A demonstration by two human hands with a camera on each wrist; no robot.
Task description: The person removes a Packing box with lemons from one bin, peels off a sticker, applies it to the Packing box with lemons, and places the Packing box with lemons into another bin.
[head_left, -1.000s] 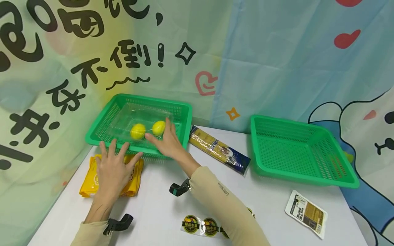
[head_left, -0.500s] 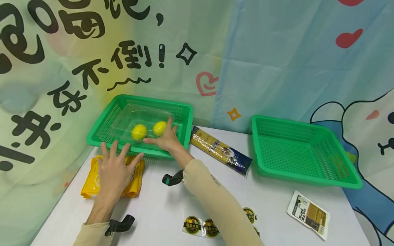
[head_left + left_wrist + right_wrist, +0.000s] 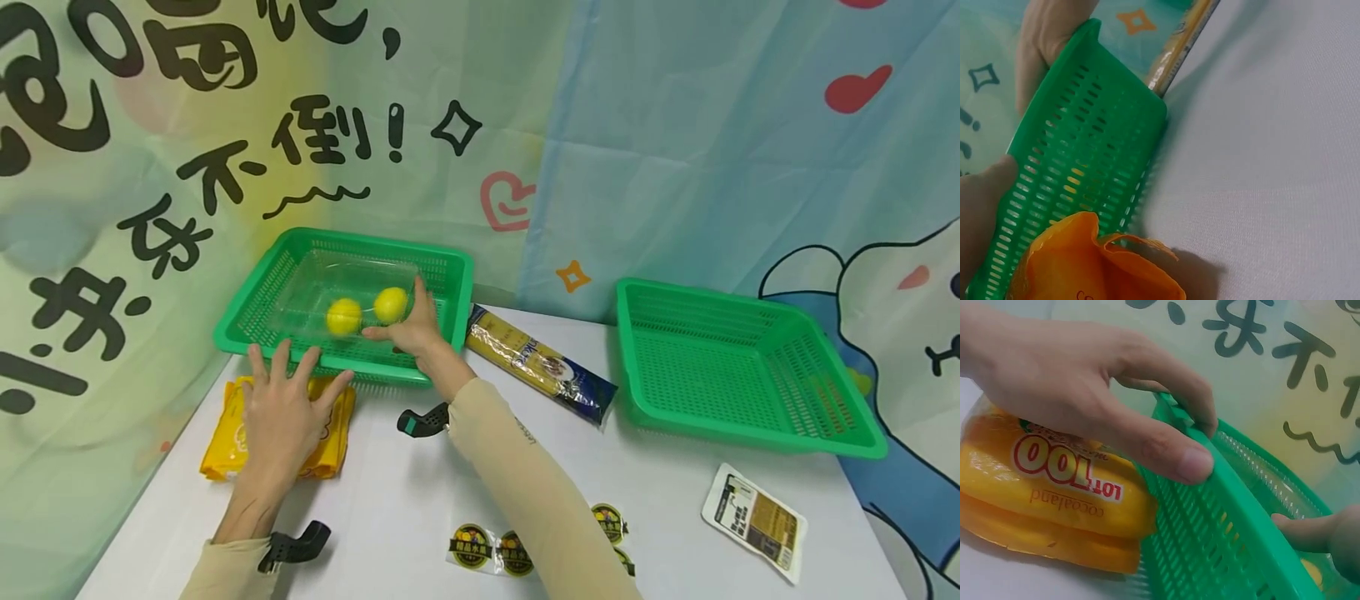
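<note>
A clear plastic box with two lemons inside sits in the left green basket. My right hand reaches into that basket. Its straight fingers touch the box's right side beside the nearer lemon. My left hand lies spread on a yellow snack packet in front of the basket. In the right wrist view its fingertips and thumb touch the basket's front rim, above the yellow packet. The left wrist view shows the basket wall and the packet's edge.
A long pasta packet lies between the two baskets. A second green basket stands at the right. A small white pouch and a clear packet with round labels lie near the table's front edge. A printed cloth backdrop hangs behind.
My right hand has slid a little deeper into the left basket, closer to the lemons. My left hand has stayed on the yellow packet.
</note>
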